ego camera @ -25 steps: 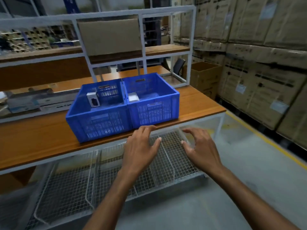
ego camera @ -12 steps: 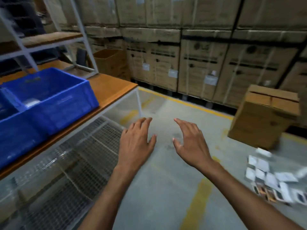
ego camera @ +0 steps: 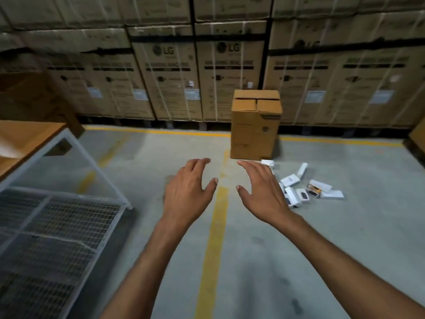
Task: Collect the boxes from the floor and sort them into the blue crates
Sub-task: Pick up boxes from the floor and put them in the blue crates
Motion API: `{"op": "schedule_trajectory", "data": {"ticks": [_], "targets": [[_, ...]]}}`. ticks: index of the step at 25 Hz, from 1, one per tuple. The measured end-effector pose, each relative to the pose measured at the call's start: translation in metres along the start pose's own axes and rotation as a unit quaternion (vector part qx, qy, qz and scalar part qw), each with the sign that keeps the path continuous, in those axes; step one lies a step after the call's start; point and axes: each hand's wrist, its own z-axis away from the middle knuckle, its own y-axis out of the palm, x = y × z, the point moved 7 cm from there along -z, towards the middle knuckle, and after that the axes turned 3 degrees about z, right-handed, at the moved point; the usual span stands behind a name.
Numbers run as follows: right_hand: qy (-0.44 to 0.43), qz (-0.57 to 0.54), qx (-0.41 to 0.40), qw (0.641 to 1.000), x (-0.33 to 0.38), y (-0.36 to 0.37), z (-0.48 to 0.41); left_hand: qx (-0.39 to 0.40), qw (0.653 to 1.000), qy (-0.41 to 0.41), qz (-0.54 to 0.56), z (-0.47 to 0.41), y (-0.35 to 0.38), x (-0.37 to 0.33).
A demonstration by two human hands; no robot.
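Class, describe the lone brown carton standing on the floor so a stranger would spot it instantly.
Start at the wall of stacked LG cartons across the back. In front of it, at the yellow floor line, one smaller brown carton stands alone. Unlike the stack, it is free-standing, with small white boxes scattered beside it.

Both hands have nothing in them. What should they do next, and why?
Probably step forward and lower the right hand toward the small white boxes scattered on the floor beside the brown carton. The right hand and the left hand are both open and hold nothing. The pile lies beyond them, nearer the right hand.
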Motion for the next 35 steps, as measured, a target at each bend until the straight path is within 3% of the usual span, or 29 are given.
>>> {"op": "schedule_trajectory", "data": {"ticks": [8, 12, 25, 35], "targets": [[0.107, 0.031, 0.010, 0.994, -0.205, -0.099, 0.068, 0.059, 0.996, 0.024, 0.069, -0.009, 0.129, -0.178], [0.142, 0.037, 0.002, 0.989, -0.272, -0.131, 0.047, 0.072, 0.994, 0.026, 0.084, -0.042, 0.170, -0.223], [0.119, 0.035, 0.047, 0.991, -0.390, -0.106, -0.118, 0.073, 0.984, -0.061, 0.151, -0.227, 0.294, -0.215], [0.047, -0.002, 0.186, 0.982, -0.529, -0.001, -0.209, 0.104, 0.948, -0.257, 0.153, -0.251, 0.436, -0.195]]}}
